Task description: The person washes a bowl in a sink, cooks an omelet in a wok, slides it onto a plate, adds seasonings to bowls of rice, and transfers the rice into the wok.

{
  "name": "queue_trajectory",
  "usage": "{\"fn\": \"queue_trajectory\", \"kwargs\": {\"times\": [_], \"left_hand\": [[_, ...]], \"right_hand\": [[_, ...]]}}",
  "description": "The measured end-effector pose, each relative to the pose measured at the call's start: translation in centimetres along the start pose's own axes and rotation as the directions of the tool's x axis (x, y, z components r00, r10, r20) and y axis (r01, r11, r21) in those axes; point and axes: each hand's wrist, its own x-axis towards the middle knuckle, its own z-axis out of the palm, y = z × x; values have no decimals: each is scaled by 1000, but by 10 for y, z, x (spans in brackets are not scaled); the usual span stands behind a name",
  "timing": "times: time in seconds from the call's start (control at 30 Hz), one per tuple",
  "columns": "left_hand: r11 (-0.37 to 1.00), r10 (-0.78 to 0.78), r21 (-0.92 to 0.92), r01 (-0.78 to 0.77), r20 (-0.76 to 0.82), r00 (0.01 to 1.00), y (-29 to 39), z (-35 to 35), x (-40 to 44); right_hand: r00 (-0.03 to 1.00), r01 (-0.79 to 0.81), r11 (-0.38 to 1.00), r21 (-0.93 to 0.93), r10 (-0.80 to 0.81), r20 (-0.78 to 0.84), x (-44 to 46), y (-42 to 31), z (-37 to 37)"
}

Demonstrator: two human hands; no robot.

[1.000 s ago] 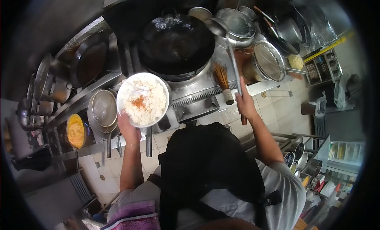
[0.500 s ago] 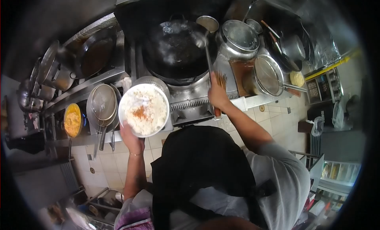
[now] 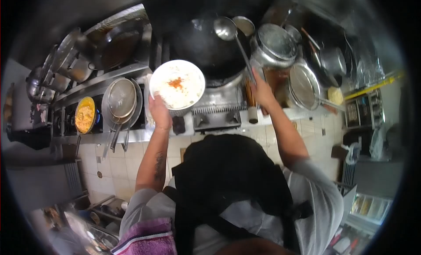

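My left hand (image 3: 161, 113) grips the lower left rim of a white bowl (image 3: 202, 86). White rice (image 3: 186, 95) fills the bowl, with a small heap of orange-red powder (image 3: 176, 83) on top. The bowl is held up at the near left edge of a large dark wok (image 3: 206, 57). My right hand (image 3: 263, 91) is closed around the handle of a metal ladle (image 3: 225, 29). The ladle's head is raised over the far right side of the wok. A bamboo brush (image 3: 251, 113) stands just left of my right hand.
A yellow pan of orange-yellow food (image 3: 85, 119) sits left on a burner, a blue flame beside it. Stacked strainers (image 3: 122, 99) lie between it and the bowl. On the right are a covered pot (image 3: 276, 42) and a sieve (image 3: 304, 84) over a container.
The white bowl has moved up and right, towards the wok. The ladle's head has lifted and its hollow now shows. The camera view has shifted slightly.
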Motion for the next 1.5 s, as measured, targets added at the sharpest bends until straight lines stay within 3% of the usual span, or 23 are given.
{"fn": "queue_trajectory", "kwargs": {"times": [0.07,0.17,0.23,0.3,0.4,0.47,0.5,0.53,0.57,0.6,0.63,0.67,0.9,0.97,1.0,1.03,1.07,1.13,1.2,1.23,1.3,1.37,1.5], "left_hand": [[1000,10,14,-10,-32,999,-8,21,17],[986,86,145,-86,11,996,-17,46,38],[985,70,156,-70,4,998,-28,62,52],[972,88,218,-89,15,996,-33,74,63],[923,170,344,-171,35,985,-45,90,78],[786,307,544,-293,68,949,-58,96,98],[787,303,542,-296,78,950,-55,105,102],[724,288,627,-285,100,952,-50,114,105],[652,271,706,-275,122,955,-44,123,107],[622,259,736,-266,126,958,-43,130,114],[621,257,736,-271,136,957,-38,137,116],[571,219,780,-256,156,963,-31,144,119],[279,144,917,-284,253,957,-31,168,139],[272,140,916,-296,267,953,-47,163,150],[266,136,914,-307,280,950,-47,162,154],[263,134,913,-311,285,949,-47,159,159],[334,89,893,-303,290,953,-47,155,163],[401,42,869,-290,299,953,-38,156,157],[654,-138,756,-11,133,981,-17,165,151],[652,-139,758,-15,139,981,-20,163,163],[324,119,876,-357,336,934,-19,168,184],[241,119,878,-414,397,910,-15,186,188],[-325,239,650,-687,759,606,-43,233,164]], "right_hand": [[988,144,973,179,-131,-82,-26,-12,-13],[961,-173,949,265,104,255,-63,-77,-76],[943,-168,952,257,79,323,-76,-86,-88],[964,-112,958,264,41,262,-82,-81,-83],[952,-84,993,84,55,302,-84,-89,-83],[955,-88,992,86,59,290,-84,-97,-73],[957,-82,993,90,53,287,-85,-95,-66],[979,126,968,216,-157,133,-84,-92,-54],[981,117,969,217,-147,128,-85,-83,-51],[944,-137,874,466,-27,328,-80,-97,-64],[847,-405,673,618,22,532,-77,-107,-70],[835,-455,573,682,9,550,-77,-108,-67],[785,-593,252,765,-30,618,-73,-114,-59],[706,-707,-93,701,-143,693,-75,-108,-55],[709,-704,-99,703,-142,691,-74,-104,-53],[697,-715,-268,646,-200,689,-73,-98,-51],[688,-711,-423,562,-258,678,-73,-94,-51],[699,-692,-454,561,-231,677,-73,-89,-53],[734,-658,-433,616,-185,654,-73,-84,-58],[737,-654,-438,617,-184,650,-73,-85,-66],[768,-621,-294,726,-41,640,-75,-87,-83],[778,-601,-276,750,14,628,-75,-83,-89],[822,-537,-196,821,99,561,-72,-79,-98]]}}
